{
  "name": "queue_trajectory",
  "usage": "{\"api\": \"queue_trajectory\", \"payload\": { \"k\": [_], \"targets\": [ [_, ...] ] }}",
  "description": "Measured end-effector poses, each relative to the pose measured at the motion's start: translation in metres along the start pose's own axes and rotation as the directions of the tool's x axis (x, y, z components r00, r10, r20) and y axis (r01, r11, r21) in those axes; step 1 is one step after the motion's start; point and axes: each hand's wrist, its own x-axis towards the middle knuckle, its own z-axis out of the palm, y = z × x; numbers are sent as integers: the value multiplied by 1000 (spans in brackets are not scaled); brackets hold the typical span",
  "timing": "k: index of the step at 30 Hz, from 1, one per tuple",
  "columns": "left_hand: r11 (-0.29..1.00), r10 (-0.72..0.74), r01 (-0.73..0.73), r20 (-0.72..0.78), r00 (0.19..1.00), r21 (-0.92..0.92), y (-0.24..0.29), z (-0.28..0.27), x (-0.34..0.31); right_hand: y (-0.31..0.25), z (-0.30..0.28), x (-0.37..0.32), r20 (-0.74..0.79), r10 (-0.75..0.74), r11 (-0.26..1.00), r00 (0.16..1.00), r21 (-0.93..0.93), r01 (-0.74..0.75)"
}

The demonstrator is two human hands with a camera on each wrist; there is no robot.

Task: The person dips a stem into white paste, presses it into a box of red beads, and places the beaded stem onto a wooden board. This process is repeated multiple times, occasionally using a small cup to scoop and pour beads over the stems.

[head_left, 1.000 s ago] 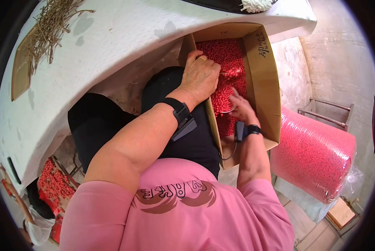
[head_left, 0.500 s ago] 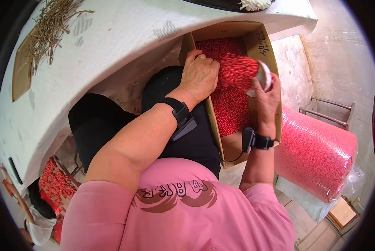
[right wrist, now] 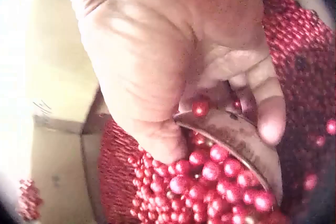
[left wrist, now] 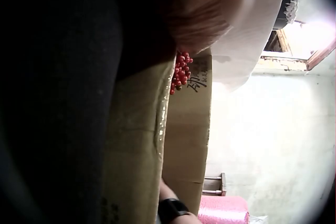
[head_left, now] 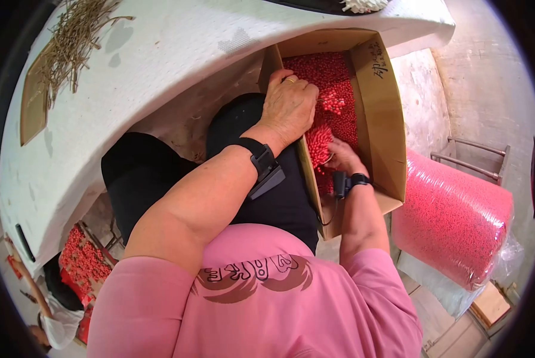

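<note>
My left hand [head_left: 289, 106] is curled at the near wall of a cardboard box [head_left: 382, 119], gripping a bunch of red berries [head_left: 333, 104] whose heads stick out past the fingers. In the left wrist view the berries [left wrist: 181, 73] show below the hand [left wrist: 210, 11]; its fingertips are hidden. Lower in the box, my right hand [head_left: 346, 157] grips a small bowl heaped with red beads [head_left: 319, 143]. The right wrist view shows the hand [right wrist: 173, 50] with its thumb over the rim of the bowl [right wrist: 236, 140], other fingers outside it.
Loose red beads [head_left: 321, 67] cover much of the box floor. A white-covered table [head_left: 178, 42] curves along the far side, with dry stems [head_left: 70, 45] at its left. Right of the box lies a clear bag of red beads [head_left: 455, 218], near a metal frame [head_left: 467, 160].
My right hand has swung the bowl from the box's right side down and left, back among the beads. The left hand has stayed at the near wall.
</note>
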Motion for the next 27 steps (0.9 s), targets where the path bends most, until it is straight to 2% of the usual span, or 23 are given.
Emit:
{"api": "queue_trajectory", "payload": {
  "k": [4, 6, 7, 10, 11, 12, 14, 15, 16, 18, 20, 22, 24, 27],
  "targets": [
    [1000, -5, 5, -15, 1000, 9, 1, 0, 0, -60, -27, -57, 78, -198, 980, 977, -7, 199],
    [1000, -7, 8, -18, 1000, 2, 1, 1, 1, -88, -10, -103, 2, -395, 918, 919, -42, 395],
    [1000, -10, 10, -18, 1000, 2, 1, 1, 1, -100, 9, -124, -54, -447, 891, 893, 63, 449],
    [1000, -1, 1, -21, 1000, 2, 2, 0, 1, -123, 46, -152, -112, -710, 701, 695, -200, 685],
    [1000, -1, 1, -23, 1000, -6, 3, 0, 1, -121, 56, -148, -180, -743, 666, 645, -105, 738],
    [1000, -2, 1, -26, 1000, -12, 2, 0, 1, -121, 63, -143, -230, -800, 599, 554, -278, 751],
    [1000, 0, -1, -33, 999, -12, 1, -1, 1, -125, 71, -127, -264, -901, 432, 343, -599, 674],
    [1000, 3, -3, -37, 999, -10, 1, -2, 0, -122, 62, -112, -172, -968, 239, 181, -851, 469],
    [1000, 6, -6, -42, 999, -8, 1, -1, 1, -118, 60, -100, -183, -963, 240, 197, -917, 318],
    [1000, 1, -1, -25, 1000, -15, 0, 0, 2, -89, 34, -50, -278, -870, 348, 406, -931, 108],
    [1000, -1, 0, -11, 1000, -24, 0, 0, 1, -48, 17, 2, -391, -670, 487, 631, -873, -24],
    [999, 0, -1, -12, 1000, -32, 0, 0, 2, 2, 2, 45, -326, -500, 501, 803, -864, -39],
    [999, -2, 2, 2, 1000, -34, 0, -1, 2, 90, -39, 121, -233, -492, 577, 839, -809, 114],
    [1000, -11, 11, 5, 1000, -14, -1, -2, 1, 87, -21, 97, -225, -320, 767, 920, -631, 113]
  ]
}}
